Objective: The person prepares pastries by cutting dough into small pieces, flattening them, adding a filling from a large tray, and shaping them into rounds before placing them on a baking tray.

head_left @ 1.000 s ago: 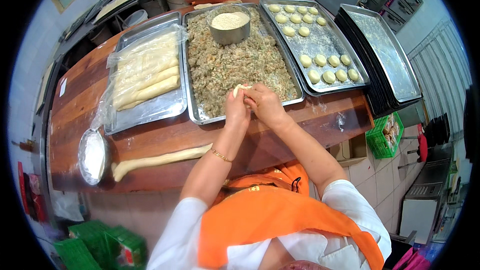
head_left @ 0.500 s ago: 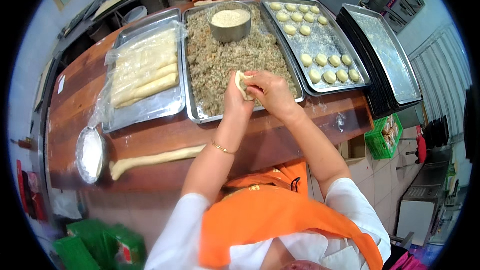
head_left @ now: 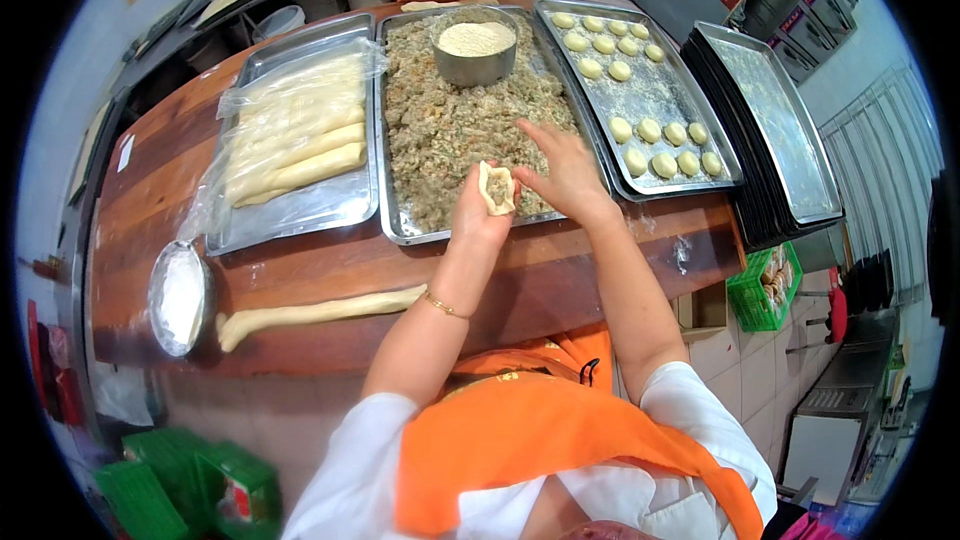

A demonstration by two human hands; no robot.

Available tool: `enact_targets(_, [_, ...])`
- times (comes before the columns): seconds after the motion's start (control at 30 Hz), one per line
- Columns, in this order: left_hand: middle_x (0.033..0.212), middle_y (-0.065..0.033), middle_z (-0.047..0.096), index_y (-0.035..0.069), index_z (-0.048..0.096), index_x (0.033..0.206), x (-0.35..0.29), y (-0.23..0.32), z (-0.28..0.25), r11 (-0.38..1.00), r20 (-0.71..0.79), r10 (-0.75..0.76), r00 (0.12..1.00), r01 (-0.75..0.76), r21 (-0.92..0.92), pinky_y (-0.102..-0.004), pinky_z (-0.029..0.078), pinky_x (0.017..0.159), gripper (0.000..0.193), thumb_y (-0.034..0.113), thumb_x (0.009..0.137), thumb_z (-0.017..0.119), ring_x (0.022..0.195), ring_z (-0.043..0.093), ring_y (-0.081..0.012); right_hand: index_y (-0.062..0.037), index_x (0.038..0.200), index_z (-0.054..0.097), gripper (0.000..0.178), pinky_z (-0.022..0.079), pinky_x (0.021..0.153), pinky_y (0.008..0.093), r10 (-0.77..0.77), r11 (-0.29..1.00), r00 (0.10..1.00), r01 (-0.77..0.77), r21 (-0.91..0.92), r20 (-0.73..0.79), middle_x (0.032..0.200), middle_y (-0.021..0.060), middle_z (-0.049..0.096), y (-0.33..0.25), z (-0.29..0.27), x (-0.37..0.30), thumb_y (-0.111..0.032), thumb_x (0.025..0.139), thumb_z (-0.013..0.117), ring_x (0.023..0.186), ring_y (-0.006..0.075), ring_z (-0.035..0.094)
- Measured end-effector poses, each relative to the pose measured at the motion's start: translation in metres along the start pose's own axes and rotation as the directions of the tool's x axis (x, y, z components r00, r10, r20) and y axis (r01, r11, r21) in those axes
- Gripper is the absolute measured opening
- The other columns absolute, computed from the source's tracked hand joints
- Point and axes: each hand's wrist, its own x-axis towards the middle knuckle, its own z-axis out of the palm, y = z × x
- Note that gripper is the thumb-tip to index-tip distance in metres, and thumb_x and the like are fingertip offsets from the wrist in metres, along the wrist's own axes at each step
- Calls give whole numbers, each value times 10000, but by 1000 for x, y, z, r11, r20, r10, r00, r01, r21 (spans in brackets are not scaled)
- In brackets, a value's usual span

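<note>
Evidently, our worktop (head_left: 160, 185) gathers things around the big filling tray (head_left: 405, 238) for easy reach: a tray (head_left: 650, 91) of dough rounds (head_left: 664, 164) to its right, dough rolls (head_left: 320, 170) to its left, under plastic (head_left: 290, 120) probably against drying. Over the filling tray's near side, our right hand (head_left: 562, 172) has its fingers spread and empty, while the fingers of our left hand (head_left: 477, 217) cradle the dough piece (head_left: 485, 183), open side up, seemingly so its filling (head_left: 500, 186) stays in.

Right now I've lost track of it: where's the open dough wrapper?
The open dough wrapper is near the middle of the head view, held in the left hand, with the right hand just to its right.
</note>
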Motion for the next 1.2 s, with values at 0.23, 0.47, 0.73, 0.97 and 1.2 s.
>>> enact_targets(0.23, [975,-46,620,107,592,1074,-7,-5,6,999,-56,-23,998,20,-44,-346,575,772,285,377,1060,501,898,629,-204,-43,1500,397,659,399,1092,378,-84,583,969,-141,800,233,1438,183,508,1,40,-11,-287,952,670,1281,281,521])
enact_targets(0.47, [864,-29,612,117,591,953,1,-10,-8,1000,-24,-22,999,22,19,-335,581,690,296,395,1041,541,811,635,-185,-65,1483,439,556,432,1041,321,-47,673,929,-243,698,368,1375,139,554,-7,49,-29,-215,982,630,1213,202,543])
enact_targets(0.73, [1053,-116,632,39,560,1110,-21,-1,-4,995,80,-22,997,30,-95,-429,572,857,296,311,1069,453,994,632,-260,-34,1144,718,337,402,1088,449,98,993,980,-109,55,175,1407,281,521,6,-1,1,-288,937,640,1338,394,467])
enact_targets(0.97, [1146,-135,647,19,591,1144,-28,-6,-3,997,10,-32,999,32,-73,-454,561,927,281,247,1042,462,1077,637,-274,-106,1541,370,676,422,1069,413,-83,837,996,62,543,13,1383,185,585,24,33,-12,-283,954,655,1208,312,606])
enact_targets(1.2, [1042,-77,659,82,623,1050,-13,-16,-22,1000,28,19,999,-19,4,-368,571,866,179,247,1004,572,961,658,-214,-105,1514,426,562,405,1091,329,-57,517,918,-309,798,392,1420,111,556,-14,53,-37,-164,977,582,1300,212,523])
